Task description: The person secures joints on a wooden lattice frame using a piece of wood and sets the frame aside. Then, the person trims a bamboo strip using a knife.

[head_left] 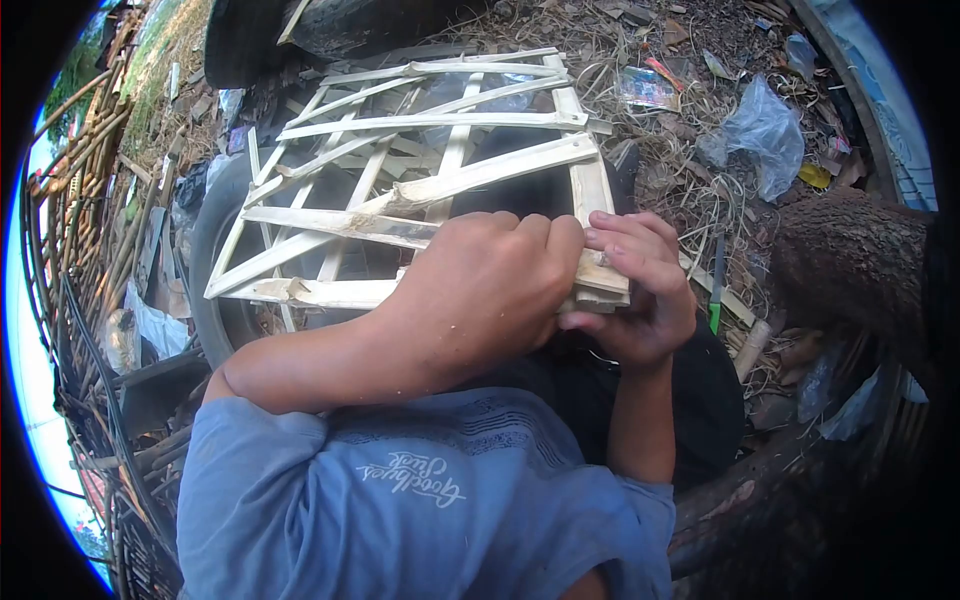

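A lattice of pale split bamboo strips lies tilted across my lap, with its strips crossing and overlapping. My left hand is closed in a fist over its near edge, close to the right corner; its fingertips are hidden. At that corner, my right hand pinches the stacked strip ends, thumb below and fingers above. The two hands are close together. Whether a small piece sits under the left fingers cannot be seen.
A knife with a green handle stands right of my hands. Beyond it are a thick log and a clear plastic bag. A tyre lies left of the lattice, and bamboo poles are piled at far left.
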{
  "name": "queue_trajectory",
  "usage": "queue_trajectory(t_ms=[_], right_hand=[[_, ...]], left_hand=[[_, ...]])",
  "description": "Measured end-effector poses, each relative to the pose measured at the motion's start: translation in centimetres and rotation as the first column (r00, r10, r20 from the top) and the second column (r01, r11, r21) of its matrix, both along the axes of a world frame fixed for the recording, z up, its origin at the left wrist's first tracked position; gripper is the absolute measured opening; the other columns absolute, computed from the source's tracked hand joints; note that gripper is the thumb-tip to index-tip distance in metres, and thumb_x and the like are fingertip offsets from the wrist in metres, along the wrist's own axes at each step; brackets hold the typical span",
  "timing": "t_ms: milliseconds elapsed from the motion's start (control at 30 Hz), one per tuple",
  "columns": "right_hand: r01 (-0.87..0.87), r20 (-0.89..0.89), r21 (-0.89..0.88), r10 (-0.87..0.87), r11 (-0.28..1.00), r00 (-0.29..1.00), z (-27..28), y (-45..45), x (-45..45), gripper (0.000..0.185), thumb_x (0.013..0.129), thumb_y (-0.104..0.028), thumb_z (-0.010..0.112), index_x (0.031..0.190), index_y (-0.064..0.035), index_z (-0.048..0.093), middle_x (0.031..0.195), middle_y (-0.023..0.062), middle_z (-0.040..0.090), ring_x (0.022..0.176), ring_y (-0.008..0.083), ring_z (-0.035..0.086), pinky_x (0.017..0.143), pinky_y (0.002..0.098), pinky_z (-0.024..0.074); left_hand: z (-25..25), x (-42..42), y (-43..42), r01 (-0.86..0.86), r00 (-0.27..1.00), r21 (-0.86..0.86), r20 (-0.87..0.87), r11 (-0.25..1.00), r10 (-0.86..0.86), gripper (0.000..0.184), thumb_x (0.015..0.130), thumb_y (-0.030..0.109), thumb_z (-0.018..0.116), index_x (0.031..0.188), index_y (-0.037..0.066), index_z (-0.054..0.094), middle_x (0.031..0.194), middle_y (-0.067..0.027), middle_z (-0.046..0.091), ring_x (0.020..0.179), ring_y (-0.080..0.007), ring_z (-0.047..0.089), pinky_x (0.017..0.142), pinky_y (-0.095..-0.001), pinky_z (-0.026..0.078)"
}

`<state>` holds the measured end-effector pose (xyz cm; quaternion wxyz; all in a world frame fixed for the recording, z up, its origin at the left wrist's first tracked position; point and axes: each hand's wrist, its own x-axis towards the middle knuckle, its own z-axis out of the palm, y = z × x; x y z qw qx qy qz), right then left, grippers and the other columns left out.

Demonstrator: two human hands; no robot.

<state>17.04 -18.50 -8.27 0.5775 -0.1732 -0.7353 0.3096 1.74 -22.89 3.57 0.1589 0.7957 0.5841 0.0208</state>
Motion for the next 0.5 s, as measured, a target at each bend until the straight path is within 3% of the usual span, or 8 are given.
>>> queue_trajectory(t_ms=[167, 233, 367, 433, 500], right_hand=[[0.035, 0.079, 0.056, -0.04, 0.998, 0.996, 0.5, 0.0, 0.3, 0.058, 0.066, -0.044, 0.081, 0.106, -0.0089, 0.058, 0.101, 0.0127, 0.069, 0.102, 0.0307, 0.065, 0.088, 0.0433, 0.0474], [0.134, 0.082, 0.096, -0.142, 0.986, 0.986, 0.8, 0.1, 0.1, 0.064, 0.066, -0.048, 0.08, 0.111, -0.0089, 0.058, 0.111, 0.015, 0.064, 0.109, 0.0327, 0.06, 0.091, 0.0447, 0.0466], [0.086, 0.114, 0.125, -0.1, 0.988, 0.988, 0.7, 0.8, 0.6, 0.069, 0.067, -0.048, 0.082, 0.116, -0.0061, 0.057, 0.119, 0.0173, 0.058, 0.113, 0.0345, 0.056, 0.096, 0.0458, 0.0451], [0.091, -0.007, -0.079, -0.092, 0.993, 0.996, -0.2, 1.0, 0.6, 0.07, 0.071, -0.043, 0.082, 0.121, -0.0028, 0.054, 0.123, 0.0188, 0.056, 0.114, 0.0341, 0.055, 0.099, 0.0446, 0.0436], [0.092, -0.034, -0.118, -0.097, 0.989, 0.995, 0.1, 1.0, 0.4, 0.073, 0.072, -0.037, 0.082, 0.126, -0.0005, 0.05, 0.123, 0.0177, 0.055, 0.115, 0.0303, 0.054, 0.099, 0.041, 0.0424]], left_hand=[[0.0, -0.1, -0.1, 0.002, 1.0, 0.014, -0.003, 1.0, -0.002, 0.036, 0.065, 0.018, 0.074, 0.083, 0.004, 0.047, 0.07, -0.0112, 0.055, 0.068, -0.0305, 0.061, 0.06, -0.0396, 0.048], [-0.4, -0.4, -0.2, 0.003, 1.0, 0.034, 0.019, 0.999, -0.004, 0.036, 0.064, 0.018, 0.075, 0.084, 0.004, 0.047, 0.071, -0.0112, 0.055, 0.067, -0.0308, 0.061, 0.06, -0.0402, 0.048], [0.7, -0.7, 0.0, -0.004, 1.0, 0.049, 0.007, 0.999, 0.003, 0.037, 0.062, 0.015, 0.075, 0.085, 0.005, 0.047, 0.071, -0.0109, 0.056, 0.067, -0.0321, 0.061, 0.059, -0.0418, 0.048], [2.6, -0.2, 0.4, -0.054, 0.999, 0.029, 0.0, 0.998, 0.054, 0.037, 0.06, 0.013, 0.074, 0.086, 0.005, 0.048, 0.071, -0.0114, 0.057, 0.067, -0.0332, 0.061, 0.058, -0.0423, 0.048], [3.5, -0.1, 0.4, -0.097, 0.995, 0.015, -0.001, 0.995, 0.097, 0.037, 0.059, 0.011, 0.073, 0.087, 0.005, 0.049, 0.071, -0.012, 0.057, 0.067, -0.034, 0.062, 0.058, -0.0425, 0.048]])
